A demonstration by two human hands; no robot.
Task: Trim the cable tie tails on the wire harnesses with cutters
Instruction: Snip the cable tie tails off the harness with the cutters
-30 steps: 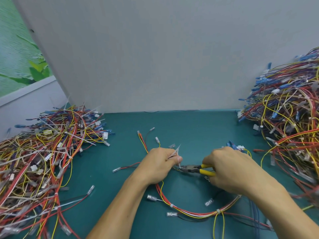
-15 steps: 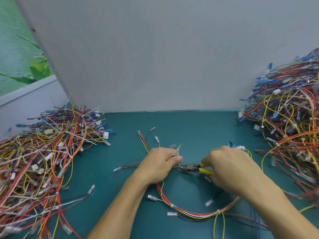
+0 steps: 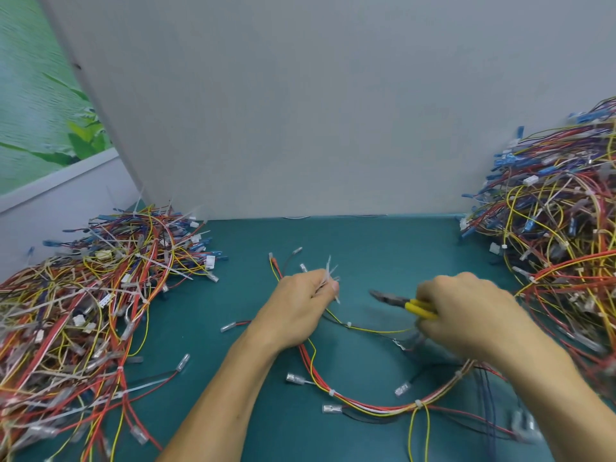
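Right hand [image 3: 466, 315] blurred, gripping cutters [image 3: 405, 304]; left hand [image 3: 300, 308] half-hides tie tails [image 3: 331, 273].

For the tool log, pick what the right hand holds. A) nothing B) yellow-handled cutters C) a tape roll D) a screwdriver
B: the right hand grips yellow-handled cutters, nose pointing toward the left hand, which pinches white cable tie tails.

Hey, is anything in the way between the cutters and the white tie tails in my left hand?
Nothing visible. Only bare green mat shows between the cutters in the right hand and the tie tails the left hand pinches.
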